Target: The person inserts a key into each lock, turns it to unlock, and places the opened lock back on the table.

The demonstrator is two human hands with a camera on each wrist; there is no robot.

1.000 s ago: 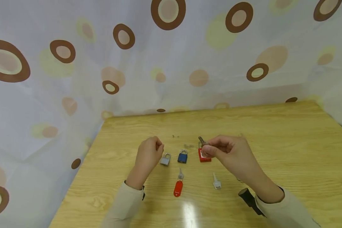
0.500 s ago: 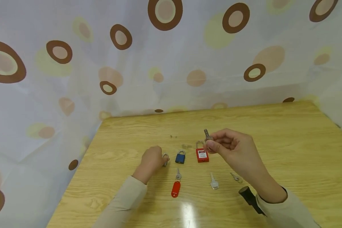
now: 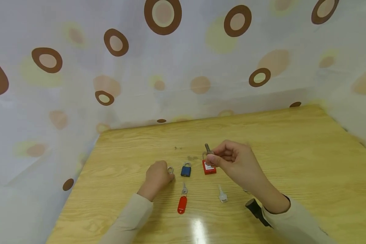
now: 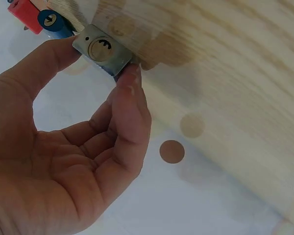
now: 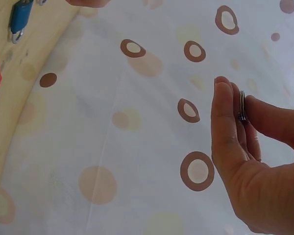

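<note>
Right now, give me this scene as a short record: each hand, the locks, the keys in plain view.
left hand: pinching silver lock
right hand: pinching raised key
blue lock: on table, between silver lock and red lock
tagged key: on table, with red tag
bare key: on table, right of tagged key

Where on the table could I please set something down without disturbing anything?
On the table, bare wood lies right of the right hand, up to the patterned cloth, and left of the left hand, to the left edge. Between the arms it is crowded: silver padlock, blue padlock, red padlock, red tag with its key, and a loose key.
</note>
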